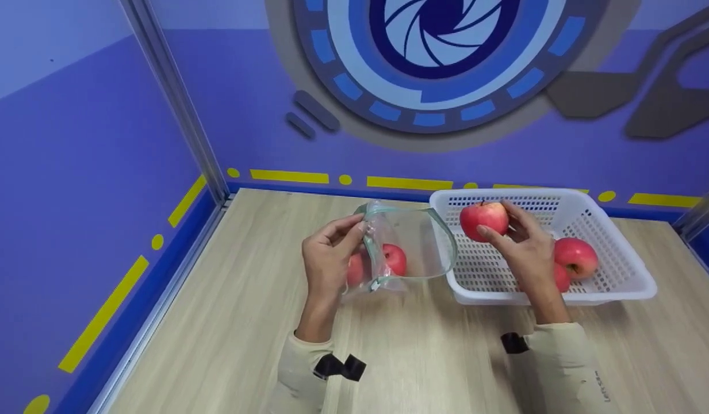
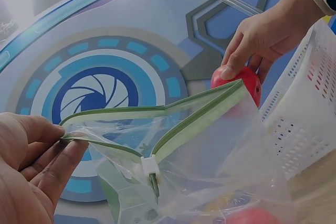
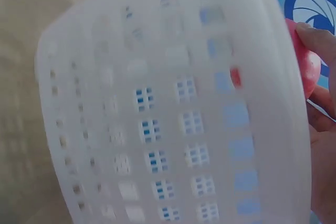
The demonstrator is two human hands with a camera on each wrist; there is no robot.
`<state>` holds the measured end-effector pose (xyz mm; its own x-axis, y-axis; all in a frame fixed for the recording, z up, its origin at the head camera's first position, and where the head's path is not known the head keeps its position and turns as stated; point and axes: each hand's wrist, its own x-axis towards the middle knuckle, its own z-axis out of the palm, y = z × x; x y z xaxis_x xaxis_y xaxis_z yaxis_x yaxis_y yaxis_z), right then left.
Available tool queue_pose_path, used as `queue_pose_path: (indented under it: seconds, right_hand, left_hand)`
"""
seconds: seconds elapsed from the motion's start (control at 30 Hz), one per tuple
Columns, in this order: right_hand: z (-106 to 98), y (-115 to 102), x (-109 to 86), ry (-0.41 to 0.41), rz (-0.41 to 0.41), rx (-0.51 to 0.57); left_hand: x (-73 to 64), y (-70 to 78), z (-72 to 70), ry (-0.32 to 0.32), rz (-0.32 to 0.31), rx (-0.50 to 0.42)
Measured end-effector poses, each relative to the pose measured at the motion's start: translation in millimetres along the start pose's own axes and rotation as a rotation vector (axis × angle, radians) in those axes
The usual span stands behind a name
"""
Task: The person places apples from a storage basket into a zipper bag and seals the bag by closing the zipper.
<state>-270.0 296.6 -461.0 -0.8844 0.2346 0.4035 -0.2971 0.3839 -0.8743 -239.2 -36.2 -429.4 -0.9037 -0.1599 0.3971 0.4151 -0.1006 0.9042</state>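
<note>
The apple (image 1: 482,221) in the right hand (image 1: 529,253) should be firm, with fair weight for its size, and its smooth skin may slide or bruise under hard fingertips; a hold round its widest part looks best, and that is roughly what it gets. The thumb lies at about 6 o'clock on it and the fingers at about 2 o'clock, spread only as wide as the fruit. In the head view it shows at 10 o'clock from the middle of the white basket (image 1: 610,296); in the left wrist view it is up by a corner of the bag's mouth, and whether they touch I cannot tell.

The clear bag (image 1: 426,247) is between 8 and 9 o'clock from that apple. It is likely light, limp and slippery, easiest to hold by its green rim. The left hand (image 1: 326,256) pinches that rim at about 10 o'clock between thumb and forefinger, and the mouth gapes. Two red apples (image 1: 395,260) show through the film; more apples (image 1: 578,257) sit towards 4 o'clock in the basket
</note>
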Motion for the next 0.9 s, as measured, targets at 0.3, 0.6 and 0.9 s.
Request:
queue_pose_path:
  seconds: [0.3, 0.6, 0.9]
  right_hand:
    - [14, 2, -8.9, 0.029, -0.034, 0.065]
    - [22, 0, -12.7, 0.049, -0.062, 0.102]
    - [25, -3, -15.7, 0.088, -0.114, 0.124]
  left_hand:
    - [0.8, -0.3, 0.1, -0.002, 0.01, -0.001]
    - [0.9, -1.5, -0.2, 0.002, 0.003, 0.009]
    - [1.7, -0.9, -0.8, 0.001, -0.001, 0.002]
